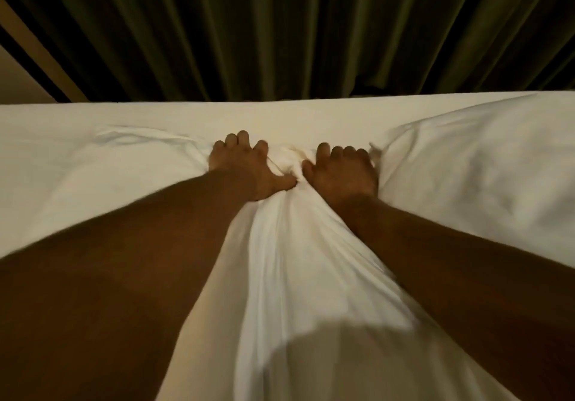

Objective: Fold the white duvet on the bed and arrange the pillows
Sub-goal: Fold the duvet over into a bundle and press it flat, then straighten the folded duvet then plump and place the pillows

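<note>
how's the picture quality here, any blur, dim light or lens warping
Head view: dim, warm light tints the white duvet yellowish; the forearms and the cloth between them are smeared by motion blur, while the left hand and right hand are sharper; a soft shadow falls at the bottom centre; the dark curtain fans outward from wide-angle distortion; no glare.

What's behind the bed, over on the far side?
Dark green pleated curtains hang behind the bed. At far left a pale wall strip shows. The floor there is hidden by the mattress.

White duvet and pillow lie on the bed.
</note>
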